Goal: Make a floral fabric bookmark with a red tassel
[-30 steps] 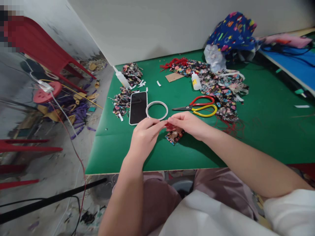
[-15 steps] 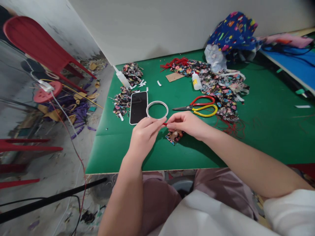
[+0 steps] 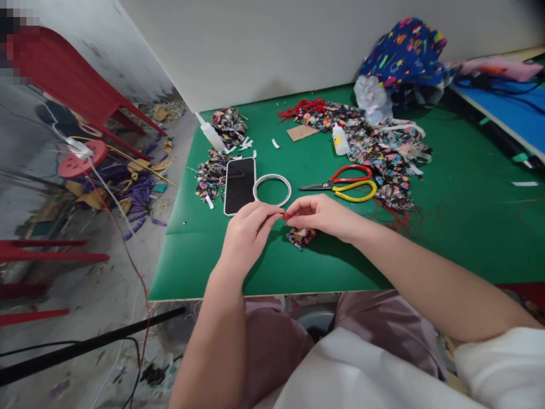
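Note:
Between the fingertips of my left hand (image 3: 252, 230) and my right hand (image 3: 319, 216) is a small piece of red cord (image 3: 285, 216), pinched from both sides. Most of the cord is hidden by the fingers. Just under my right hand a small floral fabric piece (image 3: 298, 239) with a pale brown middle lies on the green table (image 3: 204, 261). A white tape ring (image 3: 290, 190) lies beyond my fingertips, and to its left is a phone (image 3: 239, 187) with a dark screen. Scissors (image 3: 338, 184) with one red and one yellow handle lie beyond my right hand.
Floral fabric pieces (image 3: 378, 150) are heaped at the right, near red tassels (image 3: 304, 108) and a small glue bottle (image 3: 340, 140). Another white bottle (image 3: 212, 134) lies at the back left. Blue patterned cloth (image 3: 402, 57) sits at the back right. Red chairs (image 3: 72, 79) stand left.
The hands' fingertips have drawn slightly closer together around the red cord, and the cord shows bunched rather than straight. Things on the table have stayed in place.

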